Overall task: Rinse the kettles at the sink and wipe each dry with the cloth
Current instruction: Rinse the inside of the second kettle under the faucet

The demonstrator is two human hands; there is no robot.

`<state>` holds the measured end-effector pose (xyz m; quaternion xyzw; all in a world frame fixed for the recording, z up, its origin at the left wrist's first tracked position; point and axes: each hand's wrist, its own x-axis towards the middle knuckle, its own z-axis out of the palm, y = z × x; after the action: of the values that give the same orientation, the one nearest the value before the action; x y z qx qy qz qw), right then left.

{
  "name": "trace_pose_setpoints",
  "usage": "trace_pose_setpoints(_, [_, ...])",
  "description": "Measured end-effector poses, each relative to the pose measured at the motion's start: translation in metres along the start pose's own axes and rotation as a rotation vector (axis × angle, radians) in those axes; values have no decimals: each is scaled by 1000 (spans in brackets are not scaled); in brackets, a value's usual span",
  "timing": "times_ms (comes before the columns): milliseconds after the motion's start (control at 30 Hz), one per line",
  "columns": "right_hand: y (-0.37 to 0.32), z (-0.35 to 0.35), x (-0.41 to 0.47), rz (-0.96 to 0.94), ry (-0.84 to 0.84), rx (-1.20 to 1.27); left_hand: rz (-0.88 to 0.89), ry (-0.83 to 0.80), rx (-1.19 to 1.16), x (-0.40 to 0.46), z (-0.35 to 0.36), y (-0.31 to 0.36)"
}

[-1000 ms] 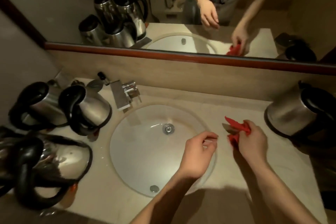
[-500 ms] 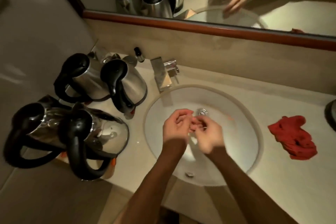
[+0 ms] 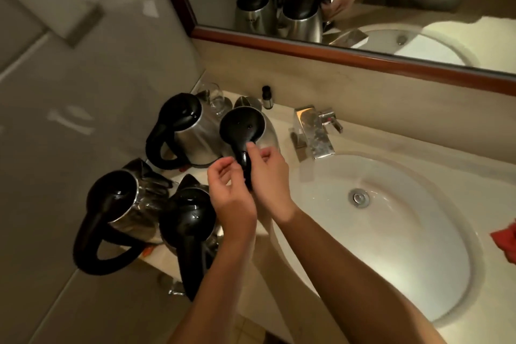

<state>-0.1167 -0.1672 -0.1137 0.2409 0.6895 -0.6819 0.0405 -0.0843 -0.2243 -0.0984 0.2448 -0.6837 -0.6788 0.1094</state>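
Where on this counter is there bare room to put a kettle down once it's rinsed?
The counter is bare behind the sink, between the tap and the mirror wall to the right. The basin is empty too. The left corner is crowded: four kettles stand close together there, with a glass and small bottle behind. The red cloth lies at the right edge.

The beige countertop point(image 3: 371, 142) carries an inset white sink point(image 3: 435, 274) with a chrome faucet point(image 3: 314, 131) behind it. Four steel kettles point(image 3: 192, 131) stand grouped at its left end, beside a drinking glass point(image 3: 216, 98) and a small dark bottle point(image 3: 266, 97). A red cloth point(image 3: 506, 237) lies on its right edge.
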Motion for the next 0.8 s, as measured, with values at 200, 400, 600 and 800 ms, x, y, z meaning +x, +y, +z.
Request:
trace_pose_setpoints(200, [8,4,9,132,-177,-80,-78,23,14,10,9,1])
trace_pose_setpoints(400, [22,-5,2,19,-97,26,-61,-63,43,17,10,6])
trace_pose_setpoints(600, [28,-46,0,-68,-15,41,-99,-179,103,19,13,3])
trace_pose_setpoints(800, [42,-109,-22,-164,-97,-38,161,-347,386,-2,12,13])
